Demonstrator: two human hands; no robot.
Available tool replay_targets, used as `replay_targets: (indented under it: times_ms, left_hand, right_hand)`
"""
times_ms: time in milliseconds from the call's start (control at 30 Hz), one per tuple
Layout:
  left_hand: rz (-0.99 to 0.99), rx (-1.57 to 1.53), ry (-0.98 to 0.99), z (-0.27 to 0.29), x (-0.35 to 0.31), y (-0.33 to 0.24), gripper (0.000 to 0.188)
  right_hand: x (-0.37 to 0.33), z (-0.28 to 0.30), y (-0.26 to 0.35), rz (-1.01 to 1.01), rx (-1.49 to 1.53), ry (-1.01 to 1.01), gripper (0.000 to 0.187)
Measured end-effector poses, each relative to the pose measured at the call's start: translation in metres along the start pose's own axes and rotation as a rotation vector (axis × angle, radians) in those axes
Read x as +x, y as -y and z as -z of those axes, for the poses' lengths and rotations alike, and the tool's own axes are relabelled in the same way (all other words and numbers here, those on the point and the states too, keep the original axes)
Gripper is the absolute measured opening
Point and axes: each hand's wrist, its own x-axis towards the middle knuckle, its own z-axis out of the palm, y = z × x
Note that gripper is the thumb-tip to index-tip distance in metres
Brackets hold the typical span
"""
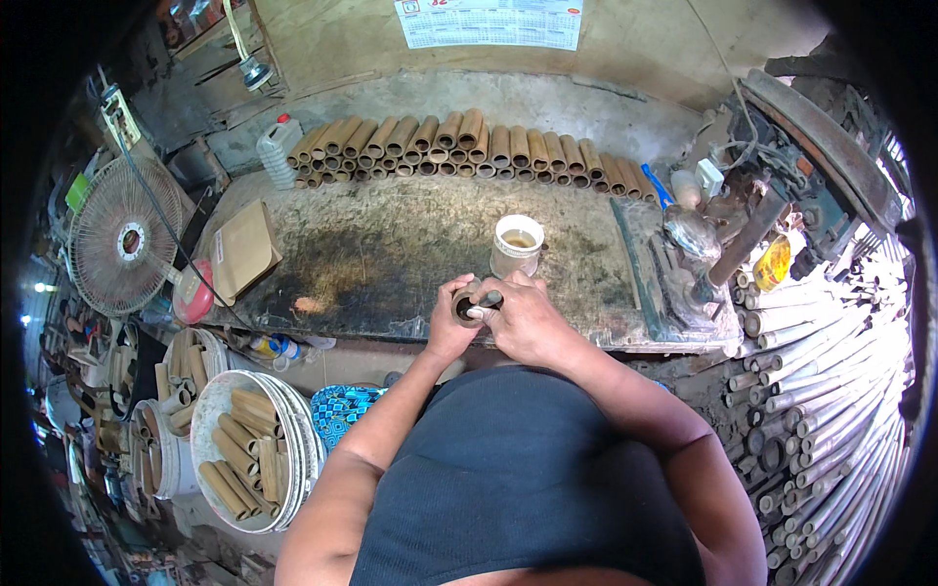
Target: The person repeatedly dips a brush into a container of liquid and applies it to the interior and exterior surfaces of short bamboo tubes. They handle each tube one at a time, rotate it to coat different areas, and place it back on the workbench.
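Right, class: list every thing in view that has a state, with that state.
Left bare hand: closed around a brown hollow tube.
Right bare hand: gripping a slim dark cylindrical piece.
White-rimmed round plastic cup: open, partly filled with brownish liquid.
Translucent plastic jug: upright, red cap on.
Short brown tubes: stacked in rows.
Large white round bucket: open, holding more brown tubes.
Round-grilled fan: running or stopped, cannot tell.
Brown flat folder: lying flat.

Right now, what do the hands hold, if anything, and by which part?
The left hand holds a brown tube around its side, near its open end. The right hand grips a dark, round-ended piece, kind unclear, near that end.
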Motion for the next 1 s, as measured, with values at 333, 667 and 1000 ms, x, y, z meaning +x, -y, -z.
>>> replay_targets:
  times_ms: [333, 667, 1000]
  left_hand:
    - [0.004, 0.022, 0.009, 0.003, -0.002, 0.002, 0.079]
    - [-0.015, -0.018, -0.024, 0.003, -0.001, 0.012, 0.075]
    - [0.088, 0.048, -0.040, 0.004, -0.004, -0.010, 0.071]
  right_hand:
    - [0.005, -0.003, -0.002, -0.032, -0.019, -0.014, 0.021]
    - [0.005, -0.005, 0.003, -0.065, 0.016, -0.002, 0.021]
    - [0.008, -0.009, 0.006, -0.067, 0.022, -0.004, 0.022]
